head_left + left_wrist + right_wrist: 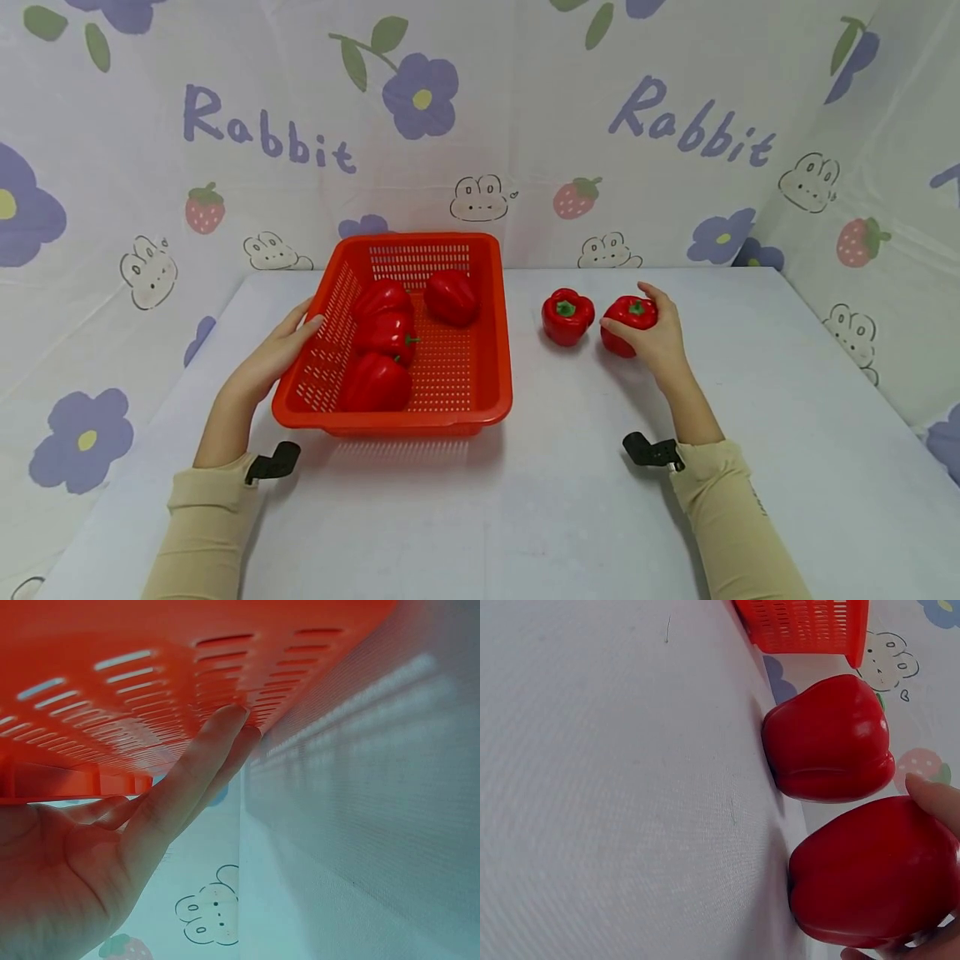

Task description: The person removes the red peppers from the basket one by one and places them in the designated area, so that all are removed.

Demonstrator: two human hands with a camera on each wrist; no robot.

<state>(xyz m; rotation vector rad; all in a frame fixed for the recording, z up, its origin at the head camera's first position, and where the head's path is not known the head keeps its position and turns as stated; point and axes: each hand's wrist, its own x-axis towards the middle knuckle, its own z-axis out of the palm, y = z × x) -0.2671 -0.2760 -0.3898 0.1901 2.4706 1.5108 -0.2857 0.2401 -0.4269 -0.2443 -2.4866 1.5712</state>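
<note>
Slotted red basket: eleven o'clock. Left hand, fingertips against it: eight o'clock. Rabbit drawing: six. White tabletop: four.

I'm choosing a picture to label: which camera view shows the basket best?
The head view: it shows nearly the whole basket from above, with four peppers inside. The left wrist view shows only part of its slotted outside, close up; the right wrist view only a piece at the top edge.

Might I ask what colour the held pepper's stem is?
Green stem, clearest in the head view.
</note>
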